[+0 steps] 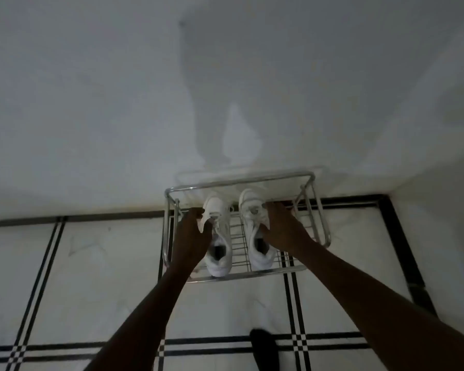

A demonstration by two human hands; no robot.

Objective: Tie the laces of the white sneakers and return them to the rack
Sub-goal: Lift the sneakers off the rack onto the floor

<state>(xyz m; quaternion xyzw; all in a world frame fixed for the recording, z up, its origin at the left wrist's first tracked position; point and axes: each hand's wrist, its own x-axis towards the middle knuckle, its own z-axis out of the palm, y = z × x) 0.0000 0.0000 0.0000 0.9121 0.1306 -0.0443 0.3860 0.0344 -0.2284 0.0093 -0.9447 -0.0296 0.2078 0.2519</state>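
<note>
Both bare forearms reach out from me; my left hand (192, 231) grips the left white sneaker (217, 236), my right hand (281, 228) the right white sneaker (255, 228), both on the chrome wire rack (310, 194).

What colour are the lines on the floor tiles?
Black lines on a pale floor, doubled and crossing into small checks; seen in the head view.
</note>
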